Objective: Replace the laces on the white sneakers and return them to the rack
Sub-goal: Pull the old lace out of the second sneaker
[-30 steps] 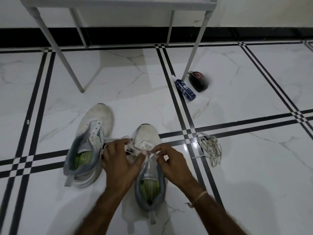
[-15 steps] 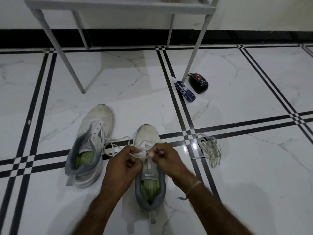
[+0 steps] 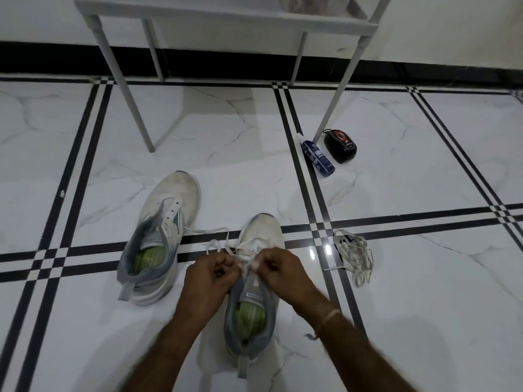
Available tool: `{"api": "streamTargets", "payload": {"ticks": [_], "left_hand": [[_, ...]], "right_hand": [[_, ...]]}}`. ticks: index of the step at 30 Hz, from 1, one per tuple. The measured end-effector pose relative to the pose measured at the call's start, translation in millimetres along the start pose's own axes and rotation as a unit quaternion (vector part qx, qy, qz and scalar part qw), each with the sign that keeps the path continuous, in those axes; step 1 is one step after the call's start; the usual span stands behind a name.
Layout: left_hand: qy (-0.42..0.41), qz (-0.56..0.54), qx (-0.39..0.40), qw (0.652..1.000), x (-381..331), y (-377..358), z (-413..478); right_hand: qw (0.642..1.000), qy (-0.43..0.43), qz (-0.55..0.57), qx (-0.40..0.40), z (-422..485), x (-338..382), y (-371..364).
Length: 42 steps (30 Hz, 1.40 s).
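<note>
Two white sneakers with grey collars and green insoles stand on the tiled floor. The left sneaker point(image 3: 161, 239) has bare eyelets and no lace. Over the tongue of the right sneaker point(image 3: 256, 284) both my hands work a white lace point(image 3: 218, 236). My left hand point(image 3: 210, 274) pinches one strand with curled fingers; my right hand point(image 3: 280, 268) pinches the other. The lace trails leftward across the floor toward the left sneaker. A loose bundle of old laces point(image 3: 353, 256) lies to the right.
A white metal rack point(image 3: 226, 24) stands at the back against the wall, its legs on the floor. A blue spray bottle point(image 3: 318, 157) and a black shoe-polish case point(image 3: 340, 145) lie beside the rack's right front leg.
My hands have drawn closer together over the right sneaker's eyelets, and the lace now trails further out to the left. The camera has tilted slightly downward.
</note>
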<state>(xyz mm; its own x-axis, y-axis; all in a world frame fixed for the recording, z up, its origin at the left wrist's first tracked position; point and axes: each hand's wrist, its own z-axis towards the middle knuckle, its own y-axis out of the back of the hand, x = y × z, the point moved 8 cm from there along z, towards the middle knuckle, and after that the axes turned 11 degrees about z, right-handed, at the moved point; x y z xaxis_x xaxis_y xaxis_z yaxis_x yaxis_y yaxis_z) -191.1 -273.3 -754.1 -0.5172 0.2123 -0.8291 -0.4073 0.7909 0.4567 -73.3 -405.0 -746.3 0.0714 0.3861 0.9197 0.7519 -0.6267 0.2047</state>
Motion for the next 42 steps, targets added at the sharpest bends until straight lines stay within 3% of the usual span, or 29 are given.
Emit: {"api": "streamTargets", "payload": {"ticks": [1,2,3,4,5,7,8,10,12,13,15,16,17,19,21,22,23,24,25,27,28,29,31,33,34,35,37,39,42], "left_hand": [[0.005,-0.004,-0.003,1.000,2,0,0],[0.010,-0.010,-0.005,1.000,4,0,1],[0.016,-0.014,-0.007,1.000,7,1,1],[0.022,-0.017,-0.006,1.000,8,1,2],[0.024,-0.017,-0.005,1.000,8,0,2],[0.026,-0.017,-0.004,1.000,7,-2,3],[0.024,-0.017,-0.005,1.000,6,-2,3],[0.017,-0.017,0.000,1.000,4,-3,2],[0.019,-0.021,0.003,1.000,5,-2,3],[0.022,-0.026,0.002,0.999,7,-3,4],[0.029,-0.035,0.001,0.999,11,-3,4],[0.031,-0.040,0.002,0.999,11,-4,3],[0.032,-0.043,0.003,0.999,10,-5,1],[0.030,-0.045,0.005,0.999,10,-6,1],[0.029,-0.040,0.009,0.999,10,-7,2],[0.027,-0.038,0.011,0.999,9,-8,3],[0.025,-0.038,0.011,0.999,9,-8,4],[0.024,-0.039,0.009,0.999,10,-7,5],[0.027,-0.043,0.008,0.999,10,-8,5],[0.031,-0.046,0.007,0.998,11,-6,5],[0.035,-0.049,0.006,0.998,12,-6,5],[0.037,-0.052,0.005,0.998,12,-6,4],[0.037,-0.054,0.006,0.998,13,-6,4],[0.031,-0.052,0.012,0.998,11,-8,4],[0.029,-0.051,0.013,0.998,10,-8,4],[0.027,-0.051,0.013,0.998,9,-8,4],[0.030,-0.051,0.007,0.998,7,-6,3],[0.035,-0.052,0.007,0.998,8,-4,3],[0.034,-0.041,0.017,0.998,3,-6,2]], "right_hand": [[0.985,-0.051,0.161,-0.018,-2,-4,5],[0.938,-0.097,0.329,-0.037,-6,-6,9],[0.895,-0.119,0.425,-0.059,-9,-9,15],[0.887,-0.109,0.443,-0.074,-11,-7,21],[0.923,-0.076,0.368,-0.078,-12,-3,27],[0.993,0.012,0.101,-0.056,-11,8,25],[0.998,0.041,-0.022,-0.037,-9,6,15],[0.989,0.071,-0.125,-0.018,-4,4,0],[0.996,0.065,-0.026,-0.047,-1,5,2],[0.989,0.020,0.124,-0.076,0,4,12],[0.904,-0.053,0.411,-0.106,-3,-1,22],[0.884,-0.050,0.451,-0.114,-5,-1,28],[0.908,-0.027,0.403,-0.112,-7,1,34],[0.983,0.029,0.173,-0.058,-7,4,28],[0.996,0.060,-0.064,-0.003,-6,-2,4],[0.992,0.069,-0.105,-0.008,-5,-4,-2],[0.992,0.074,-0.101,-0.025,-4,-3,-5],[0.997,0.054,-0.013,-0.054,-2,-2,0],[0.984,-0.002,0.151,-0.094,-1,-5,10],[0.886,-0.073,0.437,-0.139,-6,-10,22],[0.866,-0.071,0.476,-0.138,-6,-10,28],[0.894,-0.048,0.429,-0.121,-6,-5,33],[0.985,0.015,0.165,-0.046,-5,3,25],[0.994,0.038,-0.106,-0.010,-5,-3,8],[0.989,0.039,-0.141,-0.008,-3,-7,2],[0.993,0.035,-0.113,-0.010,-2,-7,-1],[0.992,-0.041,0.100,-0.062,-1,-8,9],[0.937,-0.145,0.292,-0.130,-7,-20,23],[0.917,-0.156,0.325,-0.172,-13,-24,44]]}}
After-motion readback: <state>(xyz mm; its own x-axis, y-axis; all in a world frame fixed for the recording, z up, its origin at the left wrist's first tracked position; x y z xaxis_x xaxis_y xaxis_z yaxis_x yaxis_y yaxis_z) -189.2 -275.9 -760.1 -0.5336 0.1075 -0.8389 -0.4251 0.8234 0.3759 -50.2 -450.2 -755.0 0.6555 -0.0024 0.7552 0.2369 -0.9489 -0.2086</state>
